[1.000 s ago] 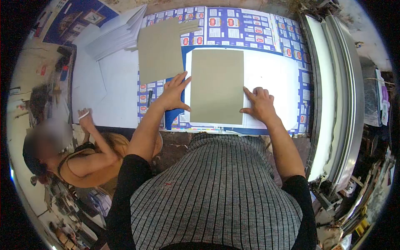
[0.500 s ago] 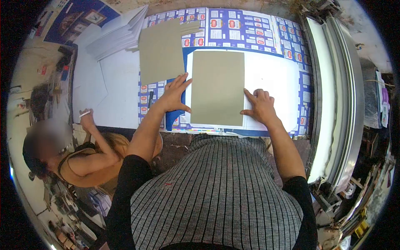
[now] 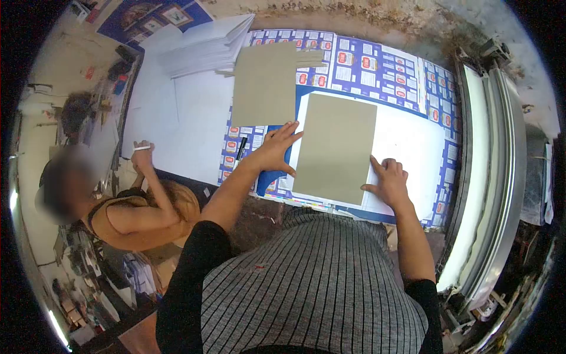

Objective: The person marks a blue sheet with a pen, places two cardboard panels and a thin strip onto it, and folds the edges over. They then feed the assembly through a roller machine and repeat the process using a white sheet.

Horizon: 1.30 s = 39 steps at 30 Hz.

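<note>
A grey-brown sheet of cardboard (image 3: 336, 150) lies flat on a large white paper sheet (image 3: 411, 141), which has a blue sheet (image 3: 271, 179) under its left side. My left hand (image 3: 276, 151) rests at the cardboard's left edge, fingers spread, thumb pointing at the board. At the opposite edge is my right hand (image 3: 390, 180), its index finger and thumb stretched apart along the board's side. Neither hand grips anything. A second grey-brown cardboard (image 3: 265, 85) lies up and to the left, beyond my left hand, and a black marker (image 3: 242, 148) is beside my left forearm.
Printed blue sheets (image 3: 377, 71) cover the table. White papers (image 3: 206, 50) are stacked at the back left, and narrow cardboard strips (image 3: 309, 58) lie near them. A long metal machine (image 3: 501, 177) borders the right side. Another person's hand (image 3: 142, 154) is at the table's left edge.
The view has turned and shifted, so the table appears tilted and farther right. Both my hands keep their places at the cardboard's sides. The cardboard shows no clear movement on the white sheet.
</note>
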Motion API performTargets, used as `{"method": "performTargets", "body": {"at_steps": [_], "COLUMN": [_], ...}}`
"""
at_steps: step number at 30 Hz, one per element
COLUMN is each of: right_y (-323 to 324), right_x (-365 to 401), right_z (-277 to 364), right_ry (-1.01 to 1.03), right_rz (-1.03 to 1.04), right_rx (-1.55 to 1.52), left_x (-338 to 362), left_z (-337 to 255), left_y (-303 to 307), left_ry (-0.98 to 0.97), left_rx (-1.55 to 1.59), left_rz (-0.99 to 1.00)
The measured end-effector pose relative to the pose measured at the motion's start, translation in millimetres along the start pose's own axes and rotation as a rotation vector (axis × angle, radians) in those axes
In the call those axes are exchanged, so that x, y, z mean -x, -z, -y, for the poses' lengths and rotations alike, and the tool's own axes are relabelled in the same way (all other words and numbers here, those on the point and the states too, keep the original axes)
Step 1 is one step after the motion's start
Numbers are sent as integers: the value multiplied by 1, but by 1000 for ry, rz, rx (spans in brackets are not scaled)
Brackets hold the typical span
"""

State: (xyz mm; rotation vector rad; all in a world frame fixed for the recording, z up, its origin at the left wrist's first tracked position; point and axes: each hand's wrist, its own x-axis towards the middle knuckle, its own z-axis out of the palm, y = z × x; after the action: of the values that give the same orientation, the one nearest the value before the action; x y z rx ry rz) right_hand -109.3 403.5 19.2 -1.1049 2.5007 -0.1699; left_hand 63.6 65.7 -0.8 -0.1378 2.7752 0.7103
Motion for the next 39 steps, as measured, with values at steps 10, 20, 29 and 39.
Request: {"method": "performTargets", "body": {"at_steps": [10,20,29,39], "right_y": [-8,-8,-12,-7], "right_x": [1,-6,0,-2], "right_z": [-7,-5,-7,-3], "right_ry": [75,15,25,31], "right_rz": [-85,-20,-32,-49], "right_rx": [15,38,37,-44], "left_x": [-1,-8,-7,-4], "left_z": [6,-2,5,10], "left_y": [-5,1,-6,-7], "left_ry": [-25,45,14,-29], "left_rx": [57,-164,-138,-37], "left_rz": [-18,24,20,-34]}}
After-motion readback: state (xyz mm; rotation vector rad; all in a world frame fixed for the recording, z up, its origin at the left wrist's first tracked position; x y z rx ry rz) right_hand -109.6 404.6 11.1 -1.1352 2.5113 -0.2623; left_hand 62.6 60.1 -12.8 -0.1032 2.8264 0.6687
